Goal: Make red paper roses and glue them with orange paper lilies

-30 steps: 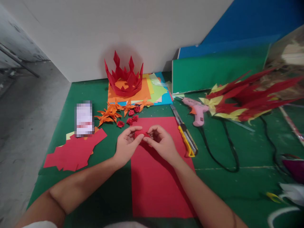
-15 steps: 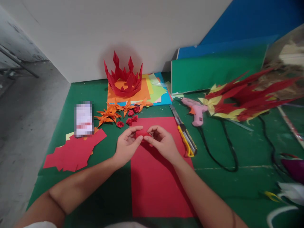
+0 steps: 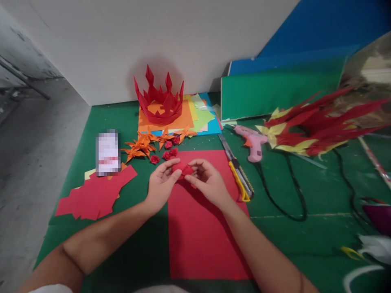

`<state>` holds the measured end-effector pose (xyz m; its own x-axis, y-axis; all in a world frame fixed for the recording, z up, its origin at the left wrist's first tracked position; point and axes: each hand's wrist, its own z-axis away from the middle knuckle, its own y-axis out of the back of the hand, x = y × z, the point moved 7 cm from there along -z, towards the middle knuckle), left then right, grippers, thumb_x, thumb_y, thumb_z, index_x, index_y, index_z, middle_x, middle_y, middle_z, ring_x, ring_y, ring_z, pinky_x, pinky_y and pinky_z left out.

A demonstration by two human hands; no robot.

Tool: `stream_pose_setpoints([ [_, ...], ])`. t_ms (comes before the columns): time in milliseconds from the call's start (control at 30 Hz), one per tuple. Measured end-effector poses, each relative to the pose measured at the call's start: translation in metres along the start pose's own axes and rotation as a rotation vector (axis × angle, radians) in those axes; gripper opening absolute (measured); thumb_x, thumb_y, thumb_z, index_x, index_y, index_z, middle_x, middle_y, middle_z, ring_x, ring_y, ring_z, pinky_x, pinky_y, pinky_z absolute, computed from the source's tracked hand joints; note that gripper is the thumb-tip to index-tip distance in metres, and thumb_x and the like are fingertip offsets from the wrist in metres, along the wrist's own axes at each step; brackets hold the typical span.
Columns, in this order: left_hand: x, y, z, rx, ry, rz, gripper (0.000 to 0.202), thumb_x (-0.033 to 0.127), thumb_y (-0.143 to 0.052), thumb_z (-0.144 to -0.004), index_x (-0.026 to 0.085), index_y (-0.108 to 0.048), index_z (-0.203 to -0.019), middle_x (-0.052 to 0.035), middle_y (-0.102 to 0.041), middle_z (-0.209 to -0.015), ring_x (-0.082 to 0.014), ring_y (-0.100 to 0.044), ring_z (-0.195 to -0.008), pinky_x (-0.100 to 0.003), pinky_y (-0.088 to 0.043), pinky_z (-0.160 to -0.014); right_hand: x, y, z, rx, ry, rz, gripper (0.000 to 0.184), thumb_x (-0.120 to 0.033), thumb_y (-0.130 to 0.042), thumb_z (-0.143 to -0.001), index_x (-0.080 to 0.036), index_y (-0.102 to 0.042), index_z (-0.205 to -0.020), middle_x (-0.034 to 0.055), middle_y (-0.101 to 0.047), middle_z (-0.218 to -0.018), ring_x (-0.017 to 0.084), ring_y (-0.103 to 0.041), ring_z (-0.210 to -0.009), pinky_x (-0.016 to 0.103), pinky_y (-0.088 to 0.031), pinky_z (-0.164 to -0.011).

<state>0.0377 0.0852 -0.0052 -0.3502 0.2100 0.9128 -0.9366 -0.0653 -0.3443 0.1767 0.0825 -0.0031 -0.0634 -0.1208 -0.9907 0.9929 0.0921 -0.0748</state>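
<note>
Between my two hands is a small piece of folded red paper (image 3: 182, 167), held above a large red sheet (image 3: 207, 240). My left hand (image 3: 163, 181) pinches its left side with thumb and fingers. On its right side, my right hand (image 3: 209, 181) grips it the same way. The underside of the folded paper is hidden. Just beyond my hands lie several small red paper roses (image 3: 169, 154). Orange paper flowers (image 3: 142, 146) are clustered behind them to the left.
A box cutter (image 3: 236, 171) lies along the sheet's right edge, beside a pink glue gun (image 3: 252, 140) with a black cord. A red paper crown (image 3: 160, 108) stands at the back on coloured sheets. Cut red paper (image 3: 97, 195) lies left; a red-yellow paper piece (image 3: 314, 126) is at right.
My left hand has shifted slightly left, its thumb moving onto the paper's near edge. The folded red paper shows more of its surface and looks turned. My right hand has barely moved.
</note>
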Motion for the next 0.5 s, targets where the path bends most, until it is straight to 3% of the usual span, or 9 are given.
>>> stream_pose_setpoints([
  [200,-0.0006,-0.0006,-0.0008,-0.002,-0.008,-0.001,0.032,0.027,-0.078,-0.065,0.018,-0.068,-0.095,-0.0046,-0.070,-0.096,-0.0130,-0.065,-0.084,-0.023,-0.055,-0.072,-0.0004,0.0009,0.0003,0.017,0.021,-0.026,0.032,-0.036,-0.072,-0.072,-0.024,-0.046,-0.088,-0.0049,-0.048,-0.073,0.010,-0.047,-0.060,0.023,-0.039,-0.051],
  [500,0.0064,-0.0039,0.0031,-0.037,-0.129,-0.138,0.025,0.025,-0.075,-0.067,0.017,-0.069,-0.090,-0.0064,-0.070,-0.097,-0.0153,-0.067,-0.086,-0.025,-0.057,-0.074,-0.0016,0.0007,0.0011,0.013,-0.009,0.022,0.030,-0.040,-0.073,-0.071,-0.022,-0.052,-0.084,-0.0022,-0.051,-0.078,0.010,-0.050,-0.062,0.025,-0.041,-0.055],
])
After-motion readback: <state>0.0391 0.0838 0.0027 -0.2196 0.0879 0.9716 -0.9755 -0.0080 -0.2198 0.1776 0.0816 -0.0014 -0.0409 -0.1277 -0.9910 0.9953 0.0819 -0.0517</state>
